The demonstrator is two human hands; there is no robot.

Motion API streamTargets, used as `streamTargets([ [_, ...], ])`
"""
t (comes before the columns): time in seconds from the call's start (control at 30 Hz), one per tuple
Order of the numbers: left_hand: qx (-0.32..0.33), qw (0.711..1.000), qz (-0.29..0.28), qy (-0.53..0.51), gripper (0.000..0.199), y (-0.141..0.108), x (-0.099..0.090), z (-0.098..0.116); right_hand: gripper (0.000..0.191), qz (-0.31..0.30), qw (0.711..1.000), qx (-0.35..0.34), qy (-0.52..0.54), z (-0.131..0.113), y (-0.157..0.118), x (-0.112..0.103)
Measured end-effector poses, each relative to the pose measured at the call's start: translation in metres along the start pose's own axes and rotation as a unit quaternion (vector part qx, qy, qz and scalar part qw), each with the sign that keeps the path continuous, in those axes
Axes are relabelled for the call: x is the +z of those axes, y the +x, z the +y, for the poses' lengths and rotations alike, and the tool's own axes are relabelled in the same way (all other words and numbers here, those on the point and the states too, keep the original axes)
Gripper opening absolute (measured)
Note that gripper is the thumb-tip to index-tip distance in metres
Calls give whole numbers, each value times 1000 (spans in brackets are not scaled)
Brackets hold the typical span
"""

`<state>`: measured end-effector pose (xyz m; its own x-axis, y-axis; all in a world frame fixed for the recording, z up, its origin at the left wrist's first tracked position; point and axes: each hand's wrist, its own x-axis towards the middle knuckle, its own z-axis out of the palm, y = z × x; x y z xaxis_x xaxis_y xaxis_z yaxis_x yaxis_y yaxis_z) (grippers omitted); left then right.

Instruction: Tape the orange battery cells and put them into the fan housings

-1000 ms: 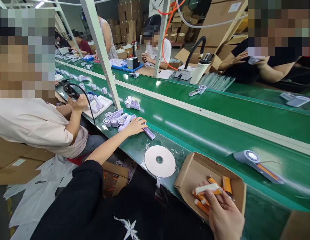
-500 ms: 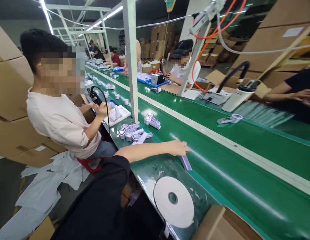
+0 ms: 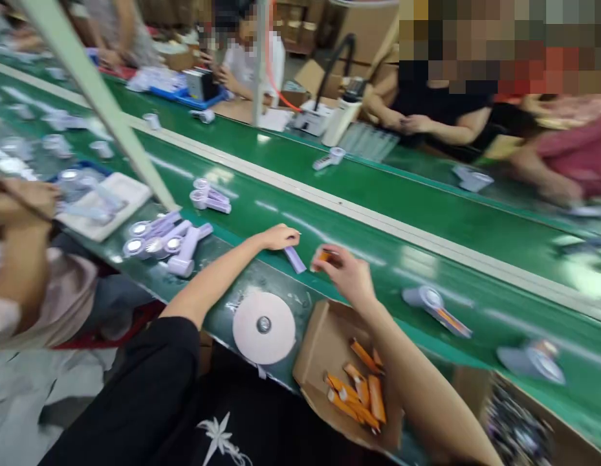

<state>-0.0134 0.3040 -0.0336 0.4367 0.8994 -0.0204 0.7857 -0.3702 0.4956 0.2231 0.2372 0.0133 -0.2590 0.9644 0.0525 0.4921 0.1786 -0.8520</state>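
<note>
So in the head view (a bit blurry tbh) my left hand (image 3: 281,237) was curled pretty much closed over one end of a lavender piece (image 3: 294,260), with the other end poking out toward me near the close edge of the green belt (image 3: 251,207). Couldn't tell if it was lifted or just resting there. My right hand (image 3: 346,268) was just beside it, fingers pinched around an orange piece (image 3: 324,256), mostly hidden, so no idea how firm that grip was.

My right forearm reached right over the cardboard box (image 3: 310,336), which had more loose orange bits (image 3: 361,395) in it. The white disc (image 3: 251,330) lay on the desk (image 3: 300,294) to the left of that box, and a pile of lavender parts (image 3: 157,239) sat further left.

What I'd have worried about: a pinch that small could easily slip, and the orange piece could drop onto the belt. With both hands that close, one could also have knocked the other and twisted the lavender piece loose. And a low forearm might've snagged the box rim and tipped it, spilling the lot.
</note>
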Motion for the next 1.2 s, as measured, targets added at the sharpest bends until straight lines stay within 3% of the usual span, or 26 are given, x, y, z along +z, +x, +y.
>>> streamTargets([
  [0.13,41,999,-28,-20,25,18,15,-17,36,-35,991,-32,-129,27,28,16],
  [0.27,42,998,-35,-24,24,21,22,-19,36,-75,972,-56,-215,31,31,28],
  [0.53,13,998,-33,-50,21,26,26,-16,46,-190,868,-25,-458,3,34,39],
  [0.77,-11,999,-19,-46,23,23,22,-4,38,-219,869,8,-444,-8,45,59],
  [0.83,-18,999,-8,-32,22,25,17,7,35,-221,877,4,-428,-14,51,53],
  [0.93,-49,998,36,-5,26,25,9,29,32,-202,899,-29,-387,-26,47,26],
  [1.0,-66,995,76,11,31,10,6,45,38,-169,918,-61,-353,-30,26,0],
  [1.07,-53,994,97,20,38,-26,7,58,43,-137,935,-85,-316,-26,-15,-29],
  [1.13,-9,997,77,19,45,-83,13,65,42,-120,947,-90,-283,-13,-70,-55],
  [1.2,50,999,10,15,53,-151,21,65,38,-113,961,-73,-243,4,-130,-72],
])
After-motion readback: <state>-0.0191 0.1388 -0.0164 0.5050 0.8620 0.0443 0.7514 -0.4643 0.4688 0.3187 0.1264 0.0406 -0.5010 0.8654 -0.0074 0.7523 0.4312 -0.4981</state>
